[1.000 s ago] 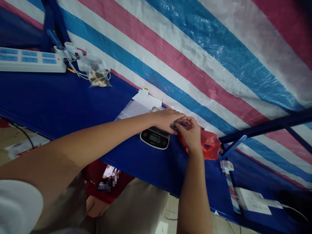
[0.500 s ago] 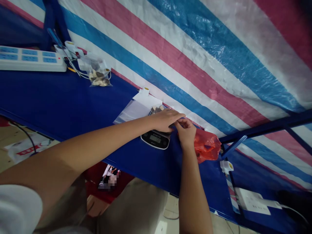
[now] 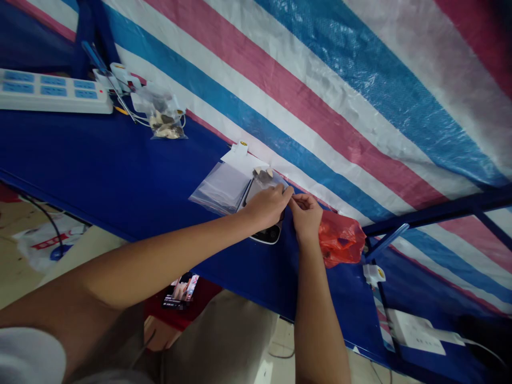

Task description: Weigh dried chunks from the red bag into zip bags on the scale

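A small clear plastic bag [image 3: 264, 176] with pale and dark dried pieces lies at the far end of a kitchen scale [image 3: 269, 236]. My left hand [image 3: 267, 205] reaches over the scale, its fingers pinched at the near right edge of that bag. Beside it, my right hand [image 3: 307, 218] is closed too, thumb and forefinger pressed together at the same edge. The fingertips of both hands almost meet. My left hand hides most of the scale's display and plate. Flat clear plastic bags [image 3: 219, 188] lie stacked just left of the scale.
A red plastic bag [image 3: 342, 239] sits right of my right hand. Another filled clear bag [image 3: 166, 125], a screwdriver [image 3: 114, 82] and a power strip [image 3: 52, 92] stand at the left. Striped sheeting [image 3: 288, 96] rises behind the blue table [image 3: 132, 176]. A phone [image 3: 181, 290] lies below.
My left hand has drawn back and turned, from lying flat with fingers outstretched to a pinch. It now covers the scale's display. My right hand has barely moved.
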The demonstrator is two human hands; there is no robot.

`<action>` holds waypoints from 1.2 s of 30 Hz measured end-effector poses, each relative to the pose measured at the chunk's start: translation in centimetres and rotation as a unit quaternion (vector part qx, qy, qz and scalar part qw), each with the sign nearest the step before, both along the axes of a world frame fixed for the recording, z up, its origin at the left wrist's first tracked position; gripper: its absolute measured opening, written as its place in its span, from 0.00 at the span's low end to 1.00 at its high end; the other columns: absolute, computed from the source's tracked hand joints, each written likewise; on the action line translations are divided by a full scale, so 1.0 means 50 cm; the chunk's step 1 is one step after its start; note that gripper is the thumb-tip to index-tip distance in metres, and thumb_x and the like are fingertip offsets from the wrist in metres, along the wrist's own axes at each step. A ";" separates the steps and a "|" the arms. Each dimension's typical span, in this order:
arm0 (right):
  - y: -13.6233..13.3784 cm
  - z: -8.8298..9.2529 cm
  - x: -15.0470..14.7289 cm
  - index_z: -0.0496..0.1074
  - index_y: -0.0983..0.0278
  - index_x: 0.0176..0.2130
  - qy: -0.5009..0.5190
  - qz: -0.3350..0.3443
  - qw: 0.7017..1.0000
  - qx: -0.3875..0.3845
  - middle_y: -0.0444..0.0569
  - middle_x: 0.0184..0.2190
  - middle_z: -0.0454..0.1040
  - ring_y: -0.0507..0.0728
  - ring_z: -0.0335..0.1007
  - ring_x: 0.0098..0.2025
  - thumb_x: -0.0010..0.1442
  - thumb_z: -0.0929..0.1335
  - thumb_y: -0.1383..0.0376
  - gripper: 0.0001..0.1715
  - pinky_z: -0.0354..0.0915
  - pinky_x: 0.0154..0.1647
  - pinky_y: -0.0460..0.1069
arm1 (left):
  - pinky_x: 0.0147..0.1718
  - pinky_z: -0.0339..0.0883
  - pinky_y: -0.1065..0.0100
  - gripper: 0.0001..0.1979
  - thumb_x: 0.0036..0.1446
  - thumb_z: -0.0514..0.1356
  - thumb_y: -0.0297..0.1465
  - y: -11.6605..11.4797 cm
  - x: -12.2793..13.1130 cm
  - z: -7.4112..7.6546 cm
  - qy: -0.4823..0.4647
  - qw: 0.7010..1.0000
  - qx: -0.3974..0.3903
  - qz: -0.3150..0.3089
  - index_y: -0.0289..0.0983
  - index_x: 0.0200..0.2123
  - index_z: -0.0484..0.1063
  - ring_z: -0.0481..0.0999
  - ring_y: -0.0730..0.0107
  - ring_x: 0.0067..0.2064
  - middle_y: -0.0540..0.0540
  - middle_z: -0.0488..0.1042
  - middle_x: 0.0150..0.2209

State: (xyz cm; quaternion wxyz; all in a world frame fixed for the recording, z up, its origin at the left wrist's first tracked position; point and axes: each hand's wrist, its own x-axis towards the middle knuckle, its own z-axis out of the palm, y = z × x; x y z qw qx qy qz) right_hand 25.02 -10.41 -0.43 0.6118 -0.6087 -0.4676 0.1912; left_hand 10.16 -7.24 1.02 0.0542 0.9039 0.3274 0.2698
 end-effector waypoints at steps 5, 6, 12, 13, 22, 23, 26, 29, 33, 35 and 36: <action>0.001 -0.004 -0.001 0.74 0.65 0.32 -0.007 0.003 1.000 0.000 0.46 0.30 0.78 0.54 0.75 0.34 0.46 0.78 0.60 0.15 0.71 0.42 0.51 | 0.34 0.66 0.64 0.16 0.56 0.53 0.20 0.005 0.003 -0.003 -0.017 0.999 -0.028 0.001 0.31 0.49 0.65 0.75 0.59 0.38 0.38 0.72 0.40; 0.001 -0.005 -0.001 0.74 0.65 0.32 -0.010 0.003 1.000 0.001 0.46 0.30 0.78 0.54 0.75 0.34 0.47 0.78 0.60 0.15 0.71 0.42 0.52 | 0.35 0.67 0.64 0.16 0.56 0.53 0.20 0.008 0.003 -0.003 -0.020 0.999 -0.027 -0.003 0.30 0.48 0.65 0.75 0.60 0.39 0.38 0.72 0.40; 0.001 -0.005 -0.005 0.74 0.65 0.33 0.006 0.016 1.000 -0.002 0.47 0.31 0.78 0.54 0.75 0.35 0.46 0.77 0.61 0.16 0.71 0.43 0.51 | 0.44 0.69 0.62 0.15 0.57 0.51 0.18 0.018 -0.002 -0.002 -0.047 0.996 0.012 -0.076 0.31 0.48 0.65 0.74 0.59 0.45 0.38 0.72 0.42; 0.000 -0.004 -0.005 0.73 0.65 0.34 0.013 0.018 1.000 0.001 0.46 0.31 0.78 0.54 0.75 0.35 0.46 0.77 0.61 0.16 0.71 0.43 0.51 | 0.44 0.69 0.62 0.16 0.57 0.51 0.18 0.019 -0.003 -0.003 -0.052 0.994 0.018 -0.092 0.31 0.49 0.65 0.74 0.60 0.45 0.39 0.72 0.42; 0.000 0.004 -0.015 0.72 0.64 0.36 0.073 -0.060 0.995 0.020 0.45 0.32 0.76 0.53 0.75 0.34 0.40 0.76 0.63 0.20 0.71 0.42 0.50 | 0.50 0.68 0.64 0.18 0.62 0.50 0.19 0.028 -0.006 -0.016 -0.089 0.978 0.042 -0.185 0.33 0.55 0.62 0.74 0.62 0.51 0.38 0.73 0.46; 0.001 0.004 -0.017 0.71 0.64 0.35 0.090 -0.067 0.994 0.018 0.44 0.31 0.76 0.53 0.74 0.33 0.39 0.75 0.64 0.21 0.71 0.41 0.50 | 0.51 0.67 0.64 0.18 0.62 0.50 0.19 0.026 -0.006 -0.015 -0.089 0.977 0.036 -0.188 0.34 0.54 0.62 0.74 0.62 0.52 0.38 0.72 0.47; 0.001 0.004 -0.020 0.70 0.63 0.35 0.138 -0.082 0.987 0.011 0.42 0.28 0.74 0.51 0.71 0.30 0.37 0.75 0.64 0.22 0.70 0.36 0.48 | 0.54 0.67 0.62 0.18 0.61 0.50 0.19 0.022 -0.007 -0.012 -0.087 0.976 0.023 -0.199 0.35 0.53 0.63 0.73 0.61 0.55 0.38 0.72 0.49; -0.002 0.007 -0.023 0.69 0.62 0.31 0.123 -0.075 0.990 -0.002 0.40 0.25 0.73 0.51 0.68 0.27 0.39 0.74 0.62 0.16 0.67 0.31 0.47 | 0.55 0.67 0.61 0.21 0.59 0.50 0.18 0.019 -0.006 -0.015 -0.097 0.972 0.016 -0.211 0.36 0.55 0.62 0.72 0.60 0.57 0.37 0.71 0.51; -0.012 0.016 -0.021 0.74 0.64 0.32 0.085 -0.011 0.995 -0.049 0.44 0.27 0.77 0.53 0.71 0.30 0.45 0.74 0.61 0.13 0.68 0.34 0.47 | 0.55 0.67 0.62 0.25 0.60 0.50 0.19 0.023 -0.006 -0.023 -0.121 0.972 -0.004 -0.203 0.38 0.60 0.59 0.72 0.61 0.58 0.39 0.71 0.53; -0.016 0.021 -0.018 0.75 0.65 0.34 0.099 0.020 0.993 -0.066 0.44 0.29 0.78 0.53 0.72 0.32 0.45 0.75 0.60 0.15 0.68 0.35 0.48 | 0.54 0.67 0.62 0.25 0.60 0.50 0.19 0.026 -0.008 -0.025 -0.132 0.971 -0.015 -0.199 0.39 0.60 0.58 0.72 0.62 0.58 0.39 0.71 0.53; -0.018 0.022 -0.017 0.76 0.64 0.34 0.113 0.039 0.990 -0.073 0.44 0.30 0.78 0.53 0.72 0.32 0.46 0.75 0.60 0.16 0.68 0.35 0.47 | 0.54 0.67 0.62 0.25 0.60 0.50 0.20 0.028 -0.009 -0.026 -0.134 0.970 -0.019 -0.200 0.39 0.60 0.59 0.72 0.62 0.57 0.39 0.71 0.53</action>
